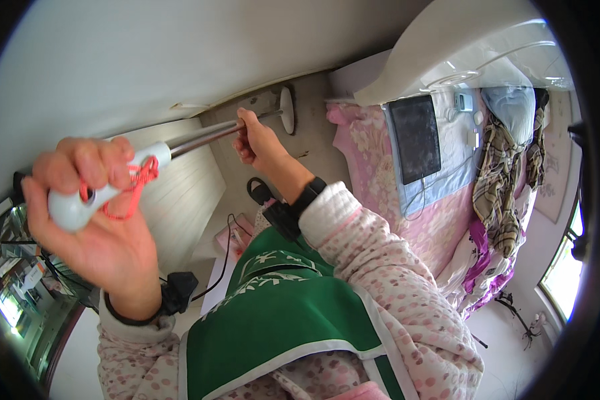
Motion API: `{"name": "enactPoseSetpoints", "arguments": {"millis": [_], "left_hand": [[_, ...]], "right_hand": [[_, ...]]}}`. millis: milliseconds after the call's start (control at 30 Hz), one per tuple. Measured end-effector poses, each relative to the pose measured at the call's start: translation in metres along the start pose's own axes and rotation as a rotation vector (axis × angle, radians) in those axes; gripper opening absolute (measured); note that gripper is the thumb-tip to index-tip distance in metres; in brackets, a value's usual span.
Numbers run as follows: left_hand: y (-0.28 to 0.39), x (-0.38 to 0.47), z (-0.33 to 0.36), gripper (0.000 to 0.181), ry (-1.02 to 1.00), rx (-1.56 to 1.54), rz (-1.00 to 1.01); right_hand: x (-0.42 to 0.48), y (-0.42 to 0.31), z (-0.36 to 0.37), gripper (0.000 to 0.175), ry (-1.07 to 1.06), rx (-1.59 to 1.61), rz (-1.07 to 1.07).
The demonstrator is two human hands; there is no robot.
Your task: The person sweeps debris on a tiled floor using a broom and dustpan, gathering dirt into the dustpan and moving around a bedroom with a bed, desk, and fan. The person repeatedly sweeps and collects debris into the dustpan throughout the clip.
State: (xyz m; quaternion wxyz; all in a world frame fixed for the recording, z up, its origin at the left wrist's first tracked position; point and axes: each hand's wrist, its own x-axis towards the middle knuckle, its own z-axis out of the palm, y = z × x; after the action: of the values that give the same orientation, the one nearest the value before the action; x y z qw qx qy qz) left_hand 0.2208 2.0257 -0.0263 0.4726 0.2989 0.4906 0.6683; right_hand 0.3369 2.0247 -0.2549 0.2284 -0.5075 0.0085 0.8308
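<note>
A long-handled floor broom or mop, with a metal pole (202,138), runs from the left of the view towards the floor. My left hand (95,200) wraps round its pale plastic end grip (75,207), where a red cord (142,185) is tied. Farther down, my right hand (255,135) is closed round the pole. The white head (287,111) of the tool lies on the grey floor near the wall, with a dark fringe along its far edge; its exact kind is unclear. Both wrists wear black straps with small devices.
To the right stands a bed with a pink floral cover (375,150), holding a black tablet-like panel (414,139), a plaid garment (500,185) and cables. A white wall (130,60) runs along the left, above a pale panel (180,185). A mirror or glass (25,295) is at lower left.
</note>
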Motion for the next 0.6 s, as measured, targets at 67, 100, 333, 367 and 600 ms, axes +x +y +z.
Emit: {"name": "enactPoseSetpoints", "arguments": {"millis": [67, 100, 333, 367, 600], "left_hand": [[0.010, -0.009, -0.011, 0.033, -0.074, 0.002, 0.025], [0.011, -0.013, -0.017, 0.034, -0.090, -0.042, 0.042], [-0.052, -0.047, -0.043, 0.031, -0.116, -0.006, -0.070], [-0.053, -0.049, -0.046, 0.031, -0.064, -0.009, -0.068], [0.004, -0.062, -0.065, 0.031, -0.036, -0.023, 0.072]], "right_hand": [[-0.015, 0.003, -0.005, 0.035, 0.081, -0.060, 0.089], [-0.017, 0.003, -0.011, 0.037, 0.018, -0.071, 0.078], [0.021, 0.027, -0.043, 0.040, 0.280, -0.156, 0.137], [0.025, 0.032, -0.039, 0.040, 0.191, -0.150, 0.117], [-0.005, 0.052, -0.004, 0.035, -0.015, -0.141, 0.081]]}}
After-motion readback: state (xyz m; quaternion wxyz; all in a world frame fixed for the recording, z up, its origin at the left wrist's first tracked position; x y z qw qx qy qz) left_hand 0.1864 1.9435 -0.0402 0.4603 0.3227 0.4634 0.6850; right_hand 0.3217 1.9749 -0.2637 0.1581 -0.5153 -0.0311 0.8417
